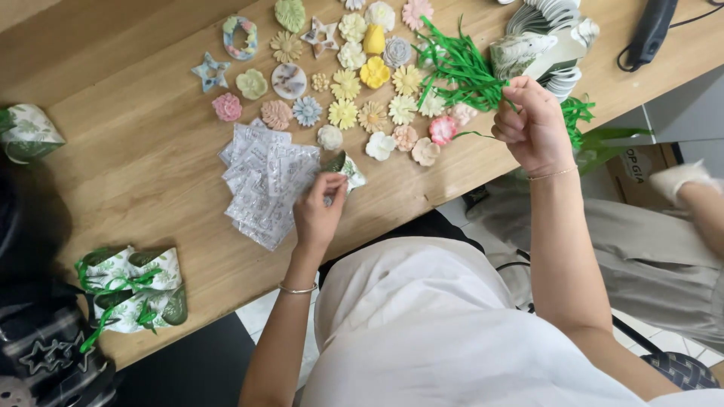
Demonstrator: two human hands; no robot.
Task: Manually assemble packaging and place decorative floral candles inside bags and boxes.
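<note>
My left hand (320,211) pinches a small leaf-printed paper box (347,169) at the table's near edge, right beside a pile of clear plastic sachets (265,185). My right hand (532,124) is raised over the table's right side and grips a tuft of green shredded paper (460,69). Several pastel flower- and star-shaped pieces (354,79) lie spread on the wood between the two hands. A stack of flat leaf-printed box blanks (549,34) fans out just beyond my right hand.
Finished leaf-printed boxes tied with green ribbon (136,290) sit at the near left, another one (29,132) at the far left edge. A black tool with a cord (650,30) lies top right. Another person's gloved hand (682,181) is at the right.
</note>
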